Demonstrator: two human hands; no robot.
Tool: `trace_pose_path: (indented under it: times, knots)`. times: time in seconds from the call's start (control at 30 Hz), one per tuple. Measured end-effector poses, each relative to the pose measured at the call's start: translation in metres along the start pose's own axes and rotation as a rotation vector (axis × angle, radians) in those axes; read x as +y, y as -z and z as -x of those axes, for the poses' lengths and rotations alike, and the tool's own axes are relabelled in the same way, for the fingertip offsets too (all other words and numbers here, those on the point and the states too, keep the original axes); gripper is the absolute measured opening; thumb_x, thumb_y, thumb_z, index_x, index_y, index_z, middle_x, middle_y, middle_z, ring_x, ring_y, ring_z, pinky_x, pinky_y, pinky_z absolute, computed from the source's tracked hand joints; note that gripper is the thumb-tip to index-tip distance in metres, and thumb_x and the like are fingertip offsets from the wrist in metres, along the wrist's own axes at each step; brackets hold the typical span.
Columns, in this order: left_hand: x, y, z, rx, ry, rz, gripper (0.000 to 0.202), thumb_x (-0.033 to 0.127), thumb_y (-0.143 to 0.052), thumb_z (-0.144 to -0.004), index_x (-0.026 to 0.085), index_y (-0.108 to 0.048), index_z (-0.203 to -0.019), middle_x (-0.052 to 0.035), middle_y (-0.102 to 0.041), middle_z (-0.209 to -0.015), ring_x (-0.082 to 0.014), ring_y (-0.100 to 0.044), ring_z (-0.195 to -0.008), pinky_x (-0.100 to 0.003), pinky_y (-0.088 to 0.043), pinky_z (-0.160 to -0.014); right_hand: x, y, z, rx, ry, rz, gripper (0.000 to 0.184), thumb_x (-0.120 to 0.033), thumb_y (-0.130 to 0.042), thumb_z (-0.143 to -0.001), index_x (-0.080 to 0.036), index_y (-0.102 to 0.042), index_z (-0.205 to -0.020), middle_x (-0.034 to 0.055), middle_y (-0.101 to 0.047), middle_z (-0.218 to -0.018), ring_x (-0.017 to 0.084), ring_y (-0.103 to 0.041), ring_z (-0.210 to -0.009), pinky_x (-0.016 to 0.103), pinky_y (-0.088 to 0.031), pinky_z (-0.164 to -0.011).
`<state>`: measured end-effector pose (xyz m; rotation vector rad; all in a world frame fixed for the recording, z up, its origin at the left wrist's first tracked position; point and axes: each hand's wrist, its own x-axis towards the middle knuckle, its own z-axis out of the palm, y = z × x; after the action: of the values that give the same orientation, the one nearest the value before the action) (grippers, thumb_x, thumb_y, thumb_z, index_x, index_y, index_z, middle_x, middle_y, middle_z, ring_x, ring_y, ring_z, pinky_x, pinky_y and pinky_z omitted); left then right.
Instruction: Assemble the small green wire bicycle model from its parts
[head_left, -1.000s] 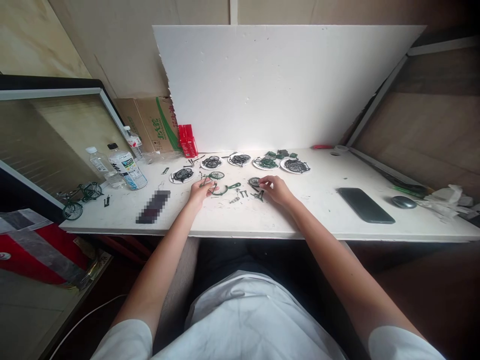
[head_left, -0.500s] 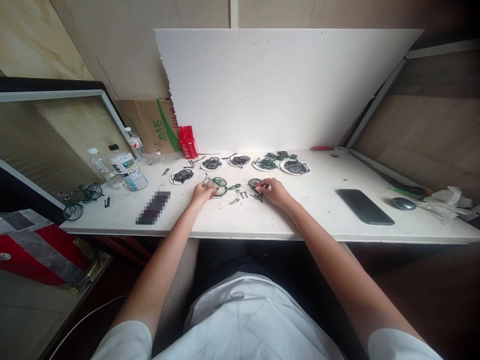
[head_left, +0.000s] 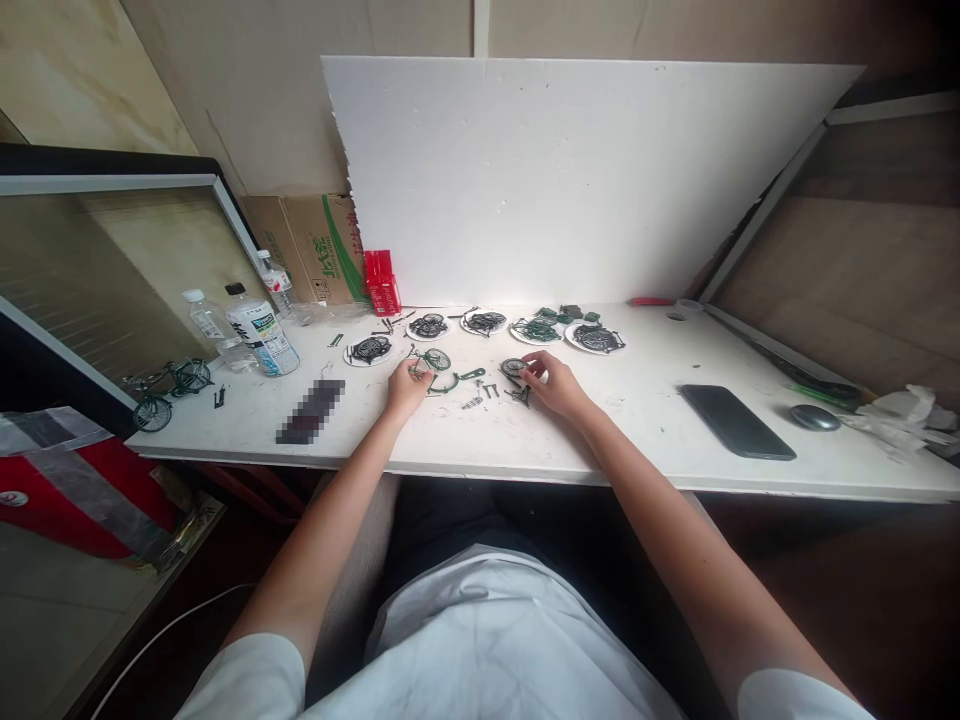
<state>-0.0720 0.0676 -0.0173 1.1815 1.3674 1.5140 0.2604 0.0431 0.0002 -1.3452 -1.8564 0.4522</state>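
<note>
My left hand (head_left: 409,388) is closed on a green toy bicycle frame with a spoked wheel (head_left: 437,359) showing above the fingers. Beside it lie a curved green part (head_left: 444,388) and a green chain-guard-like piece (head_left: 472,374). My right hand (head_left: 553,384) has its thumb and forefinger at the edge of a small black wheel (head_left: 513,367), seemingly pinching it. Dark small parts (head_left: 519,396) lie under that hand. Between my hands are tiny loose pieces (head_left: 490,391) and a small light metallic part (head_left: 472,402).
Several white plates (head_left: 347,356) of black and green parts line the back. A finished toy bicycle (head_left: 171,388) stands at left by bottles (head_left: 266,340). To the right lie a black phone (head_left: 736,422) and a mouse (head_left: 815,417). A white board (head_left: 585,180) leans behind.
The view has shifted slightly. My right hand has drawn back a little to the right, so more of the black wheel shows. My left hand keeps its hold on the bicycle frame.
</note>
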Motion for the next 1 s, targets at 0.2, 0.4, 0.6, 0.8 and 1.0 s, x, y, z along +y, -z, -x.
trace_pose_path:
  times: [0.2,0.4,0.6,0.8,1.0]
  knots:
    - [-0.003,0.004,0.006,0.052,-0.298,-0.538,0.024,0.02,-0.078,-0.082,0.019,-0.07,-0.105,-0.0199,-0.069,-0.124,-0.0391,-0.052,-0.137,-0.052,-0.031,-0.125,0.002,-0.001,-0.001,0.016,0.064,0.038,0.02,-0.035,-0.063,-0.1,-0.02,-0.071,-0.108,0.0105,-0.077,-0.104,0.026,-0.068,-0.094,0.039,-0.054,-0.085]
    - [-0.002,0.002,0.01,0.036,-0.261,-0.691,0.031,0.026,-0.075,-0.089,0.018,-0.069,-0.118,-0.0245,-0.062,-0.137,-0.0442,-0.049,-0.14,-0.056,-0.032,-0.123,0.0,0.0,-0.001,-0.004,0.076,0.066,0.022,-0.039,-0.061,-0.102,-0.02,-0.073,-0.099,0.0114,-0.078,-0.104,0.029,-0.067,-0.097,0.041,-0.052,-0.087]
    - [0.003,0.0,0.016,0.01,-0.242,-0.898,0.031,0.032,-0.066,-0.096,0.021,-0.063,-0.126,-0.0197,-0.061,-0.14,-0.0394,-0.051,-0.139,-0.053,-0.038,-0.119,-0.001,0.001,-0.001,-0.011,0.061,0.058,0.026,-0.043,-0.063,-0.103,-0.02,-0.074,-0.099,0.0118,-0.079,-0.105,0.03,-0.068,-0.098,0.042,-0.051,-0.086]
    - [0.007,-0.001,0.019,-0.015,-0.216,-1.02,0.03,0.037,-0.062,-0.099,0.023,-0.064,-0.126,-0.0162,-0.06,-0.142,-0.0361,-0.051,-0.141,-0.05,-0.042,-0.119,-0.001,0.001,-0.001,-0.011,0.055,0.043,0.021,-0.04,-0.065,-0.102,-0.022,-0.074,-0.097,0.011,-0.078,-0.105,0.031,-0.067,-0.101,0.043,-0.05,-0.087]
    - [0.008,-0.001,0.019,-0.017,-0.205,-1.034,0.032,0.037,-0.061,-0.099,0.022,-0.064,-0.128,-0.0169,-0.06,-0.144,-0.0364,-0.051,-0.142,-0.05,-0.042,-0.119,0.011,-0.004,-0.006,0.113,0.076,0.021,0.014,-0.027,-0.061,-0.096,-0.021,-0.073,-0.1,0.0127,-0.076,-0.109,0.031,-0.065,-0.101,0.047,-0.052,-0.091]
